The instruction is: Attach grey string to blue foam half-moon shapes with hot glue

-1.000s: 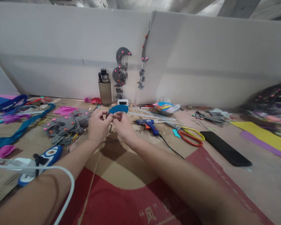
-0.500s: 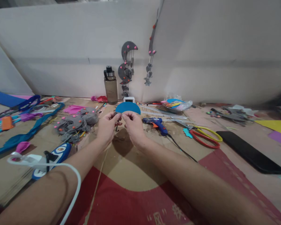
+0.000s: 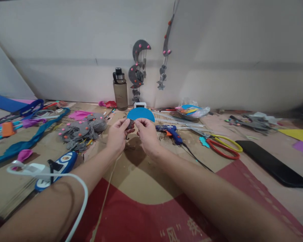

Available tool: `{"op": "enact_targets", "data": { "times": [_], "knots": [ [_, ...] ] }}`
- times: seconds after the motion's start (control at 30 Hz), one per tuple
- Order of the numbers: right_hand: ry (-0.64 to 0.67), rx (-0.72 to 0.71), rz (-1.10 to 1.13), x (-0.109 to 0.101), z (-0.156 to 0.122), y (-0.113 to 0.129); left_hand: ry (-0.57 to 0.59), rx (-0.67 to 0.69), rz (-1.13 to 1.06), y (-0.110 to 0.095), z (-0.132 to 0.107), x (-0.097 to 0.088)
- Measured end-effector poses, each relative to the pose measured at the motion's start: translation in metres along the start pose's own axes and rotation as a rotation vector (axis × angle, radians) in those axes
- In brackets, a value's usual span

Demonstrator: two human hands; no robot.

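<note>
My left hand [image 3: 118, 135] pinches a small dark grey piece [image 3: 130, 124], which looks like felt, between thumb and fingers. Close beside it, my right hand [image 3: 146, 136] is closed with thumb and forefinger together; what they hold, if anything, is too small to make out. Just behind both hands lies a flat blue oval piece [image 3: 141, 113]. A blue glue gun [image 3: 173, 132] rests to the right of my right hand. Left of my left hand is a heap of grey felt pieces and yarn [image 3: 83, 129] with pink and orange dots.
Scissors [image 3: 223, 147] and a black phone-like slab [image 3: 272, 163] lie at right. A bottle [image 3: 120, 92] stands by the wall, near hanging grey moon ornaments [image 3: 140, 50]. A bowl [image 3: 192, 116] holds coloured pieces. A white cable [image 3: 84, 191] crosses my left forearm.
My hands have drawn slightly apart, and the small grey piece now shows in my left fingers. The whole view has shifted a little.
</note>
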State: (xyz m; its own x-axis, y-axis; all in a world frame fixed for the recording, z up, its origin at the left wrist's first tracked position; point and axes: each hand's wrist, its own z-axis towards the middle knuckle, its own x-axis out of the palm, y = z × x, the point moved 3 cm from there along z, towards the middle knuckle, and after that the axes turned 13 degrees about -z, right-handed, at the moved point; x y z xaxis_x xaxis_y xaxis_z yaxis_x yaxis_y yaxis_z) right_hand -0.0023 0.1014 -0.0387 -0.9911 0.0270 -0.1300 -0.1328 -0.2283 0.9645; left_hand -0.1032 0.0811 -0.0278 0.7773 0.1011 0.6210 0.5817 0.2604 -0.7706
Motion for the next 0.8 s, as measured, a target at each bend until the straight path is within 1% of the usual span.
{"op": "enact_targets", "data": {
  "times": [0.1,0.23,0.57,0.73,0.8],
  "knots": [
    [-0.028,0.060,0.103,0.000,-0.001,0.001,-0.002,-0.012,-0.011,0.001,0.000,-0.001],
    [-0.010,0.073,0.178,0.001,0.000,0.003,0.022,-0.034,-0.036,0.003,0.002,-0.002],
    [0.021,0.096,0.230,-0.002,-0.003,0.012,0.060,-0.105,-0.122,0.006,0.003,-0.001],
    [0.093,0.101,0.272,-0.003,0.001,0.009,0.065,-0.179,-0.128,0.003,0.005,-0.001],
    [0.146,0.066,0.253,-0.006,0.003,0.008,0.055,-0.218,-0.116,0.001,0.009,-0.003]
  ]
}}
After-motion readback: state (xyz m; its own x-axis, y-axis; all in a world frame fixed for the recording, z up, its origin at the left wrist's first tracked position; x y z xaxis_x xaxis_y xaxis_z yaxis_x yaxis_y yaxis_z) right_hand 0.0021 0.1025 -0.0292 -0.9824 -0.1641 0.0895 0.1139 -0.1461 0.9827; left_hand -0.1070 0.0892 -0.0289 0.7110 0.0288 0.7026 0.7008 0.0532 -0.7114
